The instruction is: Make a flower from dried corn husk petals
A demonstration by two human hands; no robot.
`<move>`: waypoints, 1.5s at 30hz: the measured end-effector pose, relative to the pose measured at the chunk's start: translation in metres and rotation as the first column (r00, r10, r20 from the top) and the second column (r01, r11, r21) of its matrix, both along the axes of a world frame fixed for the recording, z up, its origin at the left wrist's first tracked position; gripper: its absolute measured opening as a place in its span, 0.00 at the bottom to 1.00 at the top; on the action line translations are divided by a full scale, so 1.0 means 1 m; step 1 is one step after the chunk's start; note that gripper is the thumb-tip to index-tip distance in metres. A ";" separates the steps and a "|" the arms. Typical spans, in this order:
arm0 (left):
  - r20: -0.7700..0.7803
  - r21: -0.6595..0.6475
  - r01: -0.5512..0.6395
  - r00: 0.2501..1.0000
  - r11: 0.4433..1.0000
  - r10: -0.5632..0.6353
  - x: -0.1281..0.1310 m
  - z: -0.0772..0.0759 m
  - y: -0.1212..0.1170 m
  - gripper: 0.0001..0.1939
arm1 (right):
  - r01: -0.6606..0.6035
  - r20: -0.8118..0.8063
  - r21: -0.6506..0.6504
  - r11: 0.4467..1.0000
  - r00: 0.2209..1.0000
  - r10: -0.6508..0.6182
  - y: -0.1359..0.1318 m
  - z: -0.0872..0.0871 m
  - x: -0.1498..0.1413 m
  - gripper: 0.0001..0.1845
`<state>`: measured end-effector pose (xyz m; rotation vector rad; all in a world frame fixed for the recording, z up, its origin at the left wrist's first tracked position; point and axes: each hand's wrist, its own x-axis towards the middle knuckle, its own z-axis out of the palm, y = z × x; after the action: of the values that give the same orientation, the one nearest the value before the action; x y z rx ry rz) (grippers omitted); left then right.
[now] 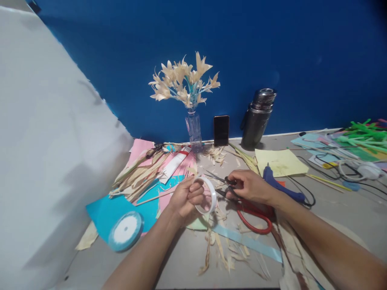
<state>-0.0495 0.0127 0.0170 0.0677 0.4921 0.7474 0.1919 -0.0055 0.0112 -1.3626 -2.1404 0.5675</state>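
My left hand (pixel 184 199) is closed around one side of a white roll of tape (pixel 213 198), its fingers passing through the ring. To its right, my right hand (pixel 252 185) grips small scissors by their black handles (pixel 231 182), the thin blades pointing left toward the tape. Just beneath that hand, larger scissors with red handles (pixel 263 230) lie on the table. Below both hands runs a strip of light blue ribbon (pixel 248 241), among dry husk scraps (pixel 222 251).
A ribbon spool (pixel 125 231) lies on blue paper (pixel 99 213) at left, near dried husks (pixel 136 177). Behind stand husk flowers (pixel 181 78) in a plastic bottle (pixel 194 129), a phone (pixel 221 131) and a flask (pixel 256 121). A blue glue gun (pixel 282 187) and cables are at right.
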 end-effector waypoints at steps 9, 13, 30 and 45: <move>-0.086 0.089 0.035 0.996 0.995 -0.027 0.004 -0.005 -0.001 0.21 | -0.027 -0.024 -0.012 1.000 0.999 0.027 0.000 -0.004 -0.004 0.05; -0.069 0.107 0.045 0.997 0.993 -0.038 0.004 -0.006 -0.001 0.21 | -0.038 -0.029 -0.019 0.999 0.999 0.037 -0.001 -0.003 -0.002 0.07; -0.426 0.493 0.111 0.896 0.863 0.128 0.014 -0.013 -0.012 0.14 | 0.022 0.066 0.189 0.982 0.997 -0.035 0.006 -0.005 0.012 0.03; -0.667 0.744 0.447 0.518 0.496 0.535 0.006 -0.003 -0.008 0.09 | 0.206 0.264 0.053 0.977 0.941 -0.213 0.010 0.001 0.015 0.07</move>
<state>-0.0434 0.0046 0.0139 1.5598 1.0430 0.9402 0.2066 0.0044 0.0119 -1.7108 -2.1604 0.2843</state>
